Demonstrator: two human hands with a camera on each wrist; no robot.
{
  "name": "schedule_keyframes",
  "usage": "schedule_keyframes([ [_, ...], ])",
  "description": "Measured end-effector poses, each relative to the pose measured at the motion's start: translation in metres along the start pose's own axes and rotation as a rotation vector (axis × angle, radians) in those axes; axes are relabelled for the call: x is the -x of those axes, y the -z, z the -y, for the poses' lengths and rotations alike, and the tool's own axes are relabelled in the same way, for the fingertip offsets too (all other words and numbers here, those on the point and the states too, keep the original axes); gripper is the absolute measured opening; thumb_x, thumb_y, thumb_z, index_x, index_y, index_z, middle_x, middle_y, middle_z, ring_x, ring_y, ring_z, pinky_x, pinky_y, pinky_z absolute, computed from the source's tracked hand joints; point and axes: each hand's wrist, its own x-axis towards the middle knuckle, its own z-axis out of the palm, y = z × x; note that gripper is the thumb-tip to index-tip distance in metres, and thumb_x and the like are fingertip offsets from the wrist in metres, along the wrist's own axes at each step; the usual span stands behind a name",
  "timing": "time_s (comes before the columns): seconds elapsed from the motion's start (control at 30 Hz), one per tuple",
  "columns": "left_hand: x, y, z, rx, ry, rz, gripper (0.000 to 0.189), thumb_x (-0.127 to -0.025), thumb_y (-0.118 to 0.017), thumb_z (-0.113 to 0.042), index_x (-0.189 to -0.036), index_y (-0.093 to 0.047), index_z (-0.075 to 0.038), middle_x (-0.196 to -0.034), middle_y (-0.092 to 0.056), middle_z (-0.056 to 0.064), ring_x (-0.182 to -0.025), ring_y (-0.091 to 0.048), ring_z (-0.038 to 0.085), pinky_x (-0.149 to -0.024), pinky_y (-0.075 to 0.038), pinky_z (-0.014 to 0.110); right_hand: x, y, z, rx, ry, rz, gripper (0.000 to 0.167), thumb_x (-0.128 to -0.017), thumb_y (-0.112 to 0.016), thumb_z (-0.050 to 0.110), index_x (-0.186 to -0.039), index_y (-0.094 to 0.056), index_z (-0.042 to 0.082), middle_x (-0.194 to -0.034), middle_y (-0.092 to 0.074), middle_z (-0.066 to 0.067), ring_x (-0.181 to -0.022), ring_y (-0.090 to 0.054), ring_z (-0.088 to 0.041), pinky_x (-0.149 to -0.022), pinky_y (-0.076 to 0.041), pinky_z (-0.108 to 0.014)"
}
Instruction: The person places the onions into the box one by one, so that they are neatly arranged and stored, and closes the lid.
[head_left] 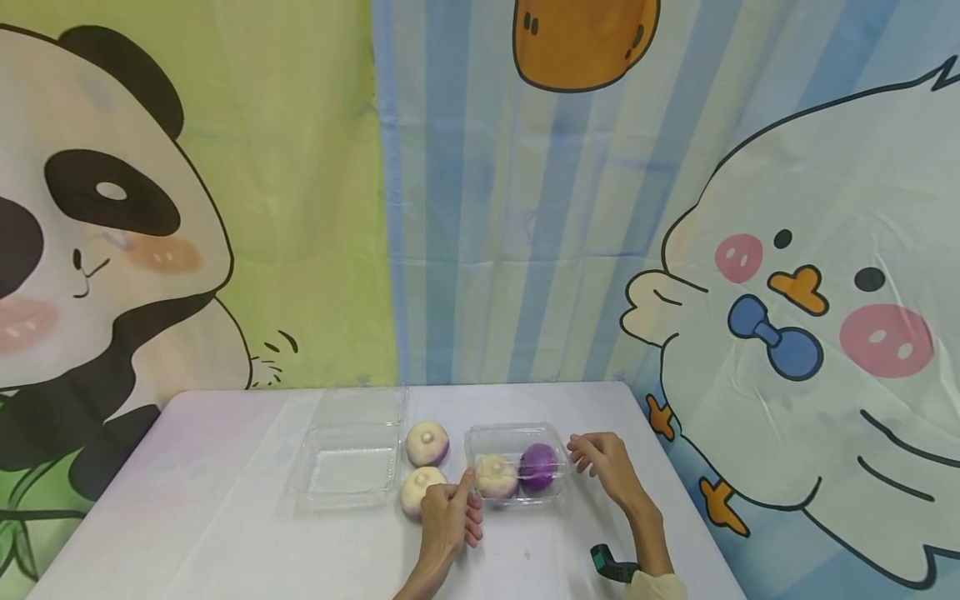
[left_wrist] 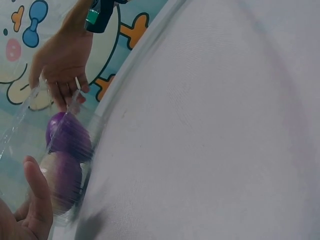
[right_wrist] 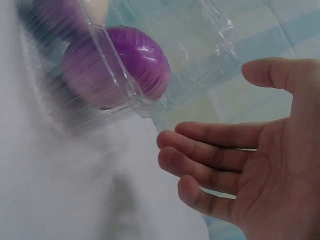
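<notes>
A clear plastic clamshell box [head_left: 516, 433] stands in front of me, holding two turnips side by side. One is a cream-topped turnip [head_left: 496, 476]; beside it sits a purple turnip [head_left: 538, 467]. At the box's left front corner is my left hand [head_left: 447, 515], one finger pointing forward right at the edge. A raised digit shows beside the box in the left wrist view. My right hand [head_left: 609, 467] is off the box's right side, fingers loosely bent and nothing in them. In the right wrist view its palm [right_wrist: 270, 175] faces the box across a small gap.
Left of the box, two more turnips stand in a column, a rear turnip [head_left: 427, 443] and a front turnip [head_left: 422, 490] partly behind my left hand. Further left lies a second clear box [head_left: 348, 492], lid folded back. The white table [head_left: 247, 517] ends before a cartoon curtain [head_left: 480, 250].
</notes>
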Motion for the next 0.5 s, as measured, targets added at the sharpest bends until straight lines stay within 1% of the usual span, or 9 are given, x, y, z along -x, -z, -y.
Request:
schedule_keyframes([
  [0.07, 0.0, 0.0, 0.0, 0.002, 0.004, 0.0, 0.071, -0.112, -0.055, -0.05, -0.084, -0.073, 0.013, -0.06, -0.071, 0.01, -0.039, -0.063, 0.011, -0.038, -0.057, 0.027, 0.004, 0.001, -0.003, -0.032, -0.026, 0.044, 0.045, -0.109, -0.055, 0.035, -0.1, -0.082, 0.0, -0.085, -0.08, -0.014, -0.072, -0.076, -0.034, -0.063, -0.066, -0.042],
  [0.13, 0.0, -0.001, 0.001, 0.006, 0.008, 0.0, 0.07, -0.112, -0.056, -0.05, -0.085, -0.073, 0.013, -0.059, -0.071, 0.009, -0.039, -0.063, 0.011, -0.038, -0.057, 0.027, 0.007, 0.002, -0.005, -0.065, -0.044, 0.091, 0.048, -0.11, -0.053, 0.035, -0.1, -0.081, -0.002, -0.085, -0.079, -0.018, -0.072, -0.076, -0.036, -0.063, -0.066, -0.043],
  [0.33, -0.001, -0.001, 0.002, 0.009, 0.006, 0.002, 0.068, -0.112, -0.056, -0.047, -0.084, -0.073, 0.013, -0.059, -0.07, 0.009, -0.04, -0.063, 0.011, -0.038, -0.057, 0.027, 0.011, 0.005, -0.013, -0.164, -0.073, 0.222, 0.053, -0.115, -0.046, 0.031, -0.105, -0.077, -0.012, -0.088, -0.077, -0.03, -0.071, -0.074, -0.036, -0.06, -0.062, -0.04],
  [0.43, -0.001, 0.0, 0.001, 0.015, 0.003, 0.007, 0.067, -0.112, -0.056, -0.045, -0.085, -0.073, 0.013, -0.059, -0.071, 0.01, -0.04, -0.064, 0.012, -0.038, -0.057, 0.027, 0.013, 0.005, -0.017, -0.205, -0.069, 0.265, 0.054, -0.116, -0.043, 0.028, -0.104, -0.076, -0.014, -0.088, -0.076, -0.033, -0.069, -0.074, -0.034, -0.057, -0.06, -0.039],
  [0.5, -0.002, 0.0, 0.001, 0.019, -0.002, 0.012, 0.066, -0.113, -0.056, -0.044, -0.085, -0.072, 0.014, -0.06, -0.071, 0.01, -0.04, -0.064, 0.012, -0.038, -0.057, 0.027, 0.015, 0.004, -0.018, -0.229, -0.067, 0.274, 0.054, -0.116, -0.043, 0.026, -0.102, -0.075, -0.015, -0.088, -0.076, -0.033, -0.067, -0.073, -0.032, -0.056, -0.058, -0.037],
])
